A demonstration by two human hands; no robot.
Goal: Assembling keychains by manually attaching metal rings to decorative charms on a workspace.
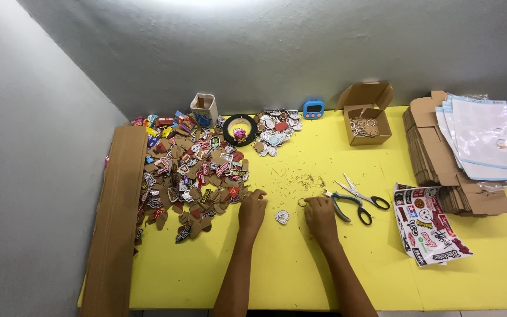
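**Two hands working at a yellow table against grey walls**

Grey walls (265,53) are closing in a corner around the yellow table (300,270), which is filling most of the view. At nine o'clock a long cardboard strip (115,217) is lying along the edge, with a sticker pile (192,170) spreading beside it. At three o'clock flat cartons (441,152) are stacking up under plastic bags (479,138). At twelve an open box (368,120) is sitting. Scissors (365,196) are lying by the right hand (321,217), which is curling, fingers down, at a small metal ring (302,202). The left hand (252,211) is resting half-closed at the pile's edge; a lone sticker (281,216) is lying between the hands.
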